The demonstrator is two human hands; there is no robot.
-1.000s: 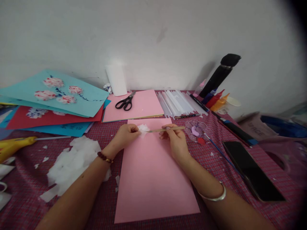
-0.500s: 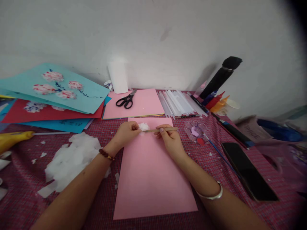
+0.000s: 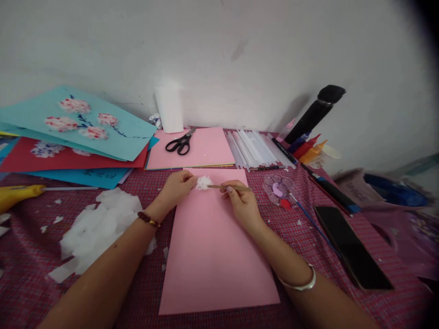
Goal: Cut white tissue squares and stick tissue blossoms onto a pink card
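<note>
A pink sheet of paper (image 3: 216,246) lies in front of me on the red checked cloth. Near its top edge sits a small white tissue flower (image 3: 203,183). My left hand (image 3: 176,187) pinches that tissue flower from the left, fingers closed. My right hand (image 3: 240,201) grips a thin wooden-handled brush (image 3: 224,187), which lies almost level with its tip pointing left at the tissue flower.
A heap of white tissue (image 3: 98,226) lies at the left, a yellow glue gun (image 3: 17,194) beyond it. Black scissors (image 3: 179,144) rest on pink sheets. A clear paint palette (image 3: 279,187), blue brush (image 3: 310,219), dark phone (image 3: 351,246), glue sticks (image 3: 255,148) and paint bottles (image 3: 308,146) stand right.
My right hand has slid left along the brush toward the tissue flower, so less of the handle sticks out. The left hand stays pinched on the flower.
</note>
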